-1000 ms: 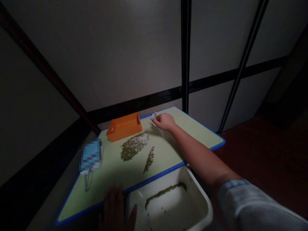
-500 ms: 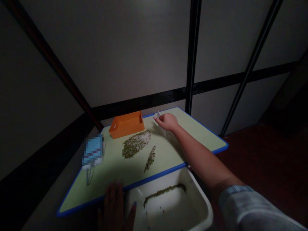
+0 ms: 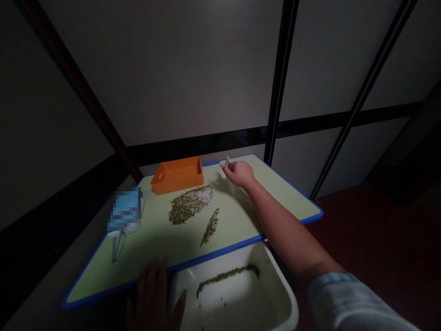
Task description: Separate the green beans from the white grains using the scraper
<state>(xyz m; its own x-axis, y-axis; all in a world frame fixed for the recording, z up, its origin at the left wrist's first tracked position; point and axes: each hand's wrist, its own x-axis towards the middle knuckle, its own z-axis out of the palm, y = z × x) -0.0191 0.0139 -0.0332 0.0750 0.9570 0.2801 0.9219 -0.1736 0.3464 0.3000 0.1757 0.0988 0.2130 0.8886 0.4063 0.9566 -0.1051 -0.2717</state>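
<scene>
Pile unchanged, so likely no progress: right hand pinching card at pile's 2 o'clock, left hand spread at tub's 9.

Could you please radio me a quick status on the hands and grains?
Right hand gripping thin white piece; left hand at table edge, by white basin. Green grains in two patches on table, more in basin. Orange tray just beyond larger patch.

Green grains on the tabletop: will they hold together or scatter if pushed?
Likely scatter: the wide patch of grains looks loose and thinly spread. They may roll or slide, being small and lying on a flat tabletop. The narrow strip could spill into the white basin, which sits at the near edge.
</scene>
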